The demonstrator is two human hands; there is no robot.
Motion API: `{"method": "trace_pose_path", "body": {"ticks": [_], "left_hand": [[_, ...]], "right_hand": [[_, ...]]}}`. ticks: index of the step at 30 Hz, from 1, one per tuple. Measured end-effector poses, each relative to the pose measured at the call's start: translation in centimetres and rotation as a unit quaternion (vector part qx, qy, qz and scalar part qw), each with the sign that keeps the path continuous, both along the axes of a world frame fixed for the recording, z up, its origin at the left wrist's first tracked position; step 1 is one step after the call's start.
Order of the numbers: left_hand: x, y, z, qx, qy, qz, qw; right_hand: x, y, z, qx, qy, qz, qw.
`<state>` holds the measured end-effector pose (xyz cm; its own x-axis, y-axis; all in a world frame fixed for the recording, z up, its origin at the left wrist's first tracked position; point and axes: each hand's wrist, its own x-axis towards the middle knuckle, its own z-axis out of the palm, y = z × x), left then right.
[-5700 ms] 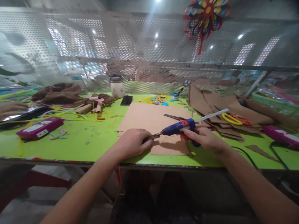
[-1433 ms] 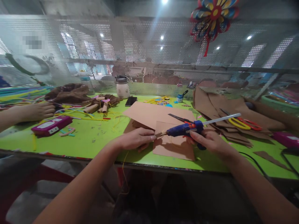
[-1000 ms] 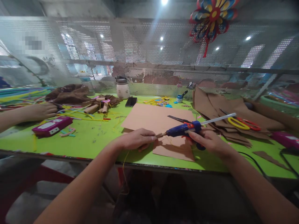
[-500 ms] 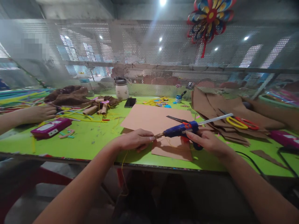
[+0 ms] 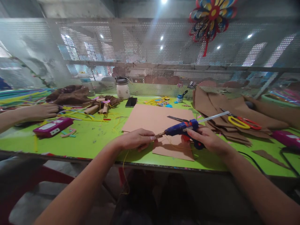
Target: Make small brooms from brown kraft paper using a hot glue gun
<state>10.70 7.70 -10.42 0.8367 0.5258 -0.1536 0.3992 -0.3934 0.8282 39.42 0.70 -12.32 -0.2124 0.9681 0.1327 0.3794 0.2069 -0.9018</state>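
Note:
In my right hand [image 5: 208, 139] is a blue hot glue gun [image 5: 178, 128], its nozzle pointing left and a clear glue stick [image 5: 215, 116] jutting from the back. My left hand [image 5: 137, 139] pinches a small, thin brown piece [image 5: 159, 135], possibly cardboard, right at the nozzle tip. Whether the nozzle touches it I cannot tell. Yellow string [image 5: 125, 162] hangs below my left hand over the table edge. Under both hands lies flat brown cardboard [image 5: 152, 117]. Behind the gun rests a dark, narrow blade-like tool [image 5: 175, 118].
Scissors [image 5: 243, 122] lie by stacked brown sheets [image 5: 220, 103] on the right. A purple box [image 5: 53, 127] and another person's hand [image 5: 48, 111] are at left. Paper rolls [image 5: 98, 107], a phone [image 5: 131, 102], a jar [image 5: 122, 89] and a small blue pot [image 5: 179, 98] sit farther back.
The glue gun has tilted slightly, its glue stick end now lower and a little further left. My left hand keeps its pinch in nearly the same place. The view has shifted slightly.

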Motion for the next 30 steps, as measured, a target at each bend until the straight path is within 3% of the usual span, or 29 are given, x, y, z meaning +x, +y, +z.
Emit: {"method": "trace_pose_path", "body": {"ticks": [10, 19, 26, 30], "left_hand": [[-0.2, 0.3, 0.0, -0.008, -0.007, -0.007, 1.000], [-0.2, 0.2, -0.1, -0.023, -0.012, -0.006, 1.000], [-0.2, 0.1, 0.1, -0.029, -0.017, 0.004, 0.999], [-0.3, 0.0, 0.0, -0.048, -0.019, 0.018, 0.999]], "right_hand": [[-0.1, -0.4, 0.6, -0.005, 0.019, 0.036, 0.999], [0.2, 0.0, -0.2, -0.053, 0.053, -0.026, 0.997], [0.7, -0.3, 0.2, -0.001, 0.008, 0.015, 1.000], [1.2, -0.1, -0.3, 0.020, 0.042, 0.006, 0.999]]}}
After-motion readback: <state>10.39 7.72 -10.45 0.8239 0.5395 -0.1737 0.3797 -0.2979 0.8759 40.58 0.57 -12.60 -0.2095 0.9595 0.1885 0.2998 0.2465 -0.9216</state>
